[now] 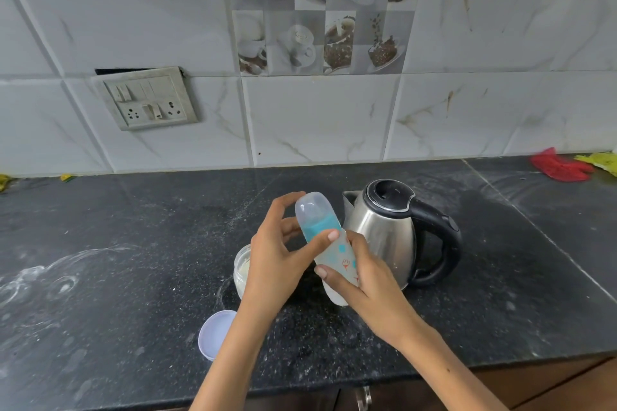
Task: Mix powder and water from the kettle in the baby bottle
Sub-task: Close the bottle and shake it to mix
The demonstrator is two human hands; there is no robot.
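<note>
The baby bottle [325, 240], with a clear cap, blue collar and a patterned body holding whitish liquid, is held tilted above the black counter [133, 243]. My right hand [364, 280] grips its lower body. My left hand [280, 253] curls around the cap and collar, thumb on the collar, fingers partly spread. The steel kettle [384, 227] with a black lid and handle stands just right of the bottle, lid closed. An open jar of white powder [242, 269] sits on the counter behind my left hand, partly hidden by it.
A pale round lid [215, 332] lies on the counter near my left forearm. White powder smears mark the counter at left. A red cloth [561, 167] and yellow cloth [601, 162] lie at the far right by the tiled wall. A switch plate [148, 98] is on the wall.
</note>
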